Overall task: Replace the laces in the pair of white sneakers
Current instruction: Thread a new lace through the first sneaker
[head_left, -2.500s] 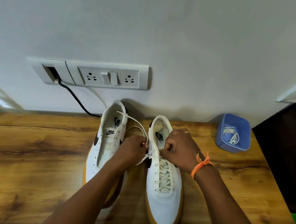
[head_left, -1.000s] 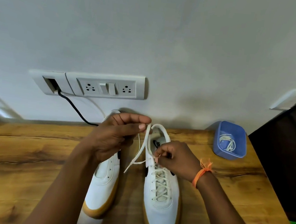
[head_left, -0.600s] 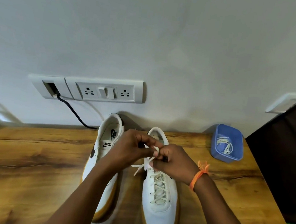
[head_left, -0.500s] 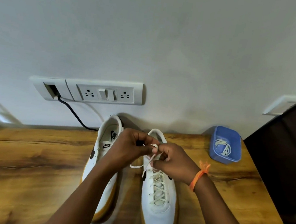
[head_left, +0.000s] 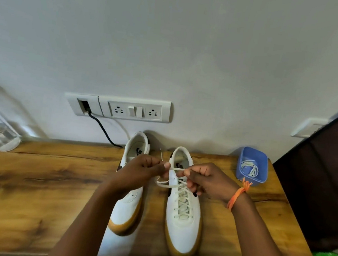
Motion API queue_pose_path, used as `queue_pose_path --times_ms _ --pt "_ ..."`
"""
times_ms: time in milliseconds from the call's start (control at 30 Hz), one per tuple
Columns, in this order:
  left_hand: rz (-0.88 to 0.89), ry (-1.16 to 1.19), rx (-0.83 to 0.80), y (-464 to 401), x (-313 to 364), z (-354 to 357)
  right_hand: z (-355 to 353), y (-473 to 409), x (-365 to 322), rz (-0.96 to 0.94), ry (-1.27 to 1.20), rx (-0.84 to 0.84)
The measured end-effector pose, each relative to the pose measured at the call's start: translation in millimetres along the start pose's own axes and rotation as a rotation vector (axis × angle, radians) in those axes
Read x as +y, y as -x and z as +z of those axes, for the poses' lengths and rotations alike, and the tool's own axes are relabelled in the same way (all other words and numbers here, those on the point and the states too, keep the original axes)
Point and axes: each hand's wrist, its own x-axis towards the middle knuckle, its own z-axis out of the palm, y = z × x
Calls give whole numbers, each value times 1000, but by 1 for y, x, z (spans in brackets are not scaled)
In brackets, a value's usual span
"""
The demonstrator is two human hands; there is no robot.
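**Desk:** What's nearest the lens?

**Photographer:** Two bare forearms reach in from the near edge over a wooden table (head_left: 32, 186) with a heavy, dark-streaked grain. A pair of white sneakers with smooth uppers and gum-coloured soles stands toe toward the camera. The left sneaker (head_left: 127, 209) shows bare eyelets where it is not covered by the arm; the right sneaker (head_left: 182, 223) carries a flat cream lace (head_left: 183, 200) criss-crossed up its front.

**Desk:** And the hands?

**Photographer:** Both work above the right shoe's collar. The left hand (head_left: 140, 170) has its fingers curled, pinching one strand between thumb and forefinger, a thin tip poking up just behind the knuckles. The right hand (head_left: 208, 180), with a frayed orange thread band (head_left: 238, 195) on the wrist, pinches the other strand. A short stretch of lace runs taut between the two thumbs, and a loose loop hangs off toward the left.

**Desk:** Further back?

**Photographer:** At the far right of the table sits a small, rounded blue plastic tub (head_left: 252, 167) with a coiled white lace (head_left: 249, 168) inside. At far left, a clear, glassy object (head_left: 0, 137). Behind, on the plain pale wall, a white rectangular socket panel (head_left: 132, 109) and a black cable (head_left: 103, 129) dropping toward the tabletop.
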Motion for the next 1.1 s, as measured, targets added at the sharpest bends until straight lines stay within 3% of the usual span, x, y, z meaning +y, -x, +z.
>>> queue_pose_path --times_ms 200,333,433,567,700,800,867,1000,1100 --pt "-25 228 145 20 0 -7 4 21 11 43 -2 73" --pt "-25 329 116 30 -6 -2 7 25 14 85 -91 125" --pt "-119 -45 130 23 -17 3 8 24 19 147 -124 224" --pt "-226 -551 155 9 -36 6 -6 23 32 182 40 292" --pt "-160 -656 241 -9 -43 11 -17 10 32 130 92 273" --pt "-37 -718 399 -25 -44 22 -16 -8 26 87 55 202" --pt "53 -599 442 -33 -40 34 -13 -18 21 49 14 166" --pt "25 -18 193 -47 -28 52 -5 -27 19 7 -28 164" --pt "-16 99 180 -53 -32 49 -10 -26 23 37 -45 211"
